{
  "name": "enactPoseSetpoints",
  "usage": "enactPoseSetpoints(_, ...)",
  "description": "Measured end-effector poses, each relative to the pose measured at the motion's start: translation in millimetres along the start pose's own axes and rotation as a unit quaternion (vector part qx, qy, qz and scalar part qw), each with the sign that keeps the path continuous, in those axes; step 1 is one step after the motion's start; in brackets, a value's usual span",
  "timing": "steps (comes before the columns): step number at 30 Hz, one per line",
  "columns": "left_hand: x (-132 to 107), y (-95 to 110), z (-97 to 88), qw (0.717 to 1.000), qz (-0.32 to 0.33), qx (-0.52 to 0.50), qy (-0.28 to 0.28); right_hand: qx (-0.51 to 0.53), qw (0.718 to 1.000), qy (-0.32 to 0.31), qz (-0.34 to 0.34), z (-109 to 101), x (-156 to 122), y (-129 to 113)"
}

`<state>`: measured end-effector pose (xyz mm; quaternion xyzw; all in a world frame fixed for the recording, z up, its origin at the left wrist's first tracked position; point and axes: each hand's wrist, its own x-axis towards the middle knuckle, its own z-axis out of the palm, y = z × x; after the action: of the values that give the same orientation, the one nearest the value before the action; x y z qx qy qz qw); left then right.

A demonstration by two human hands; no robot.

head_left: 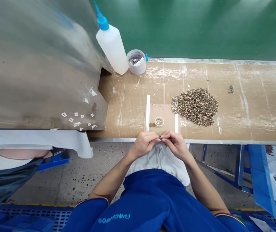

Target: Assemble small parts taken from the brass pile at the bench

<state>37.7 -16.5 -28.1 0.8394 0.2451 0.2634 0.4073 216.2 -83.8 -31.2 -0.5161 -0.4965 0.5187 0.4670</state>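
Note:
My left hand (142, 145) and my right hand (175, 145) meet at the front edge of the cardboard-covered bench (249, 106). Their fingertips pinch a tiny dark-and-metallic part (160, 138), mostly hidden by my fingers. Just beyond them, a small round clear dish (159, 121) sits on a brown card patch (164, 112) between two white strips. To the right lies a heap of small leopard-patterned pieces (195, 107), out of reach of my fingers' contact.
A white squeeze bottle with a blue nozzle (111, 46) and a tape-like ring holding scraps (136, 62) stand at the back. A grey metal housing (38, 67) with small stickers fills the left. Another person's dark-clad body (7, 174) is at lower left; blue crates (261, 174) are at right.

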Motion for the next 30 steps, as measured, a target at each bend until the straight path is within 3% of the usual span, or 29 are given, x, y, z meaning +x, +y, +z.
enactPoseSetpoints(16, -0.3, -1.4, 0.3, 1.0, -0.013, 0.026, -0.007, -0.031, 1.0, 0.002, -0.002, 1.9, 0.4, 0.0)
enactPoseSetpoints(30, 2.0, 7.0, 4.3, 0.999, -0.044, 0.017, 0.013, 0.016, 0.999, 0.001, 0.036, 3.0, 0.4, 1.1)
